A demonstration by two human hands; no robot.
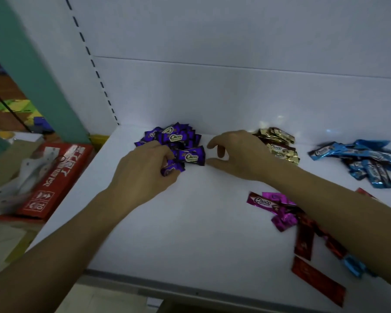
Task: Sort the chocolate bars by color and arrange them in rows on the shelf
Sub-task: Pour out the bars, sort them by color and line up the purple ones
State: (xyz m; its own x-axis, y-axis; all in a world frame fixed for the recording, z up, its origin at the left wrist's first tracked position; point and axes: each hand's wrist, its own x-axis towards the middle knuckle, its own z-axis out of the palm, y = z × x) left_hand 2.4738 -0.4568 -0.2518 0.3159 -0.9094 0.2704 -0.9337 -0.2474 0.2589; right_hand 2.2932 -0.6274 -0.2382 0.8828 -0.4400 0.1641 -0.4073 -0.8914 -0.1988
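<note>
Left hand (145, 168) clutching purple bars (176, 137) at their heap, back left of white shelf (190, 233), right hand (239, 154) released, fingers parted just beside them, gold bars (280, 143) and blue bars (361, 159) heaped rightward, magenta bars (271, 203) near front.

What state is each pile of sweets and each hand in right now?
left hand, fingers curled round purple bars.
right hand, open, thumb and finger apart beside the purple bars.
purple bars, heaped at the back, not in rows.
gold bars, heaped behind the right hand.
blue bars, loose heap at far right.
magenta bars, scattered near the front.
red bars, scattered at front right.
</note>
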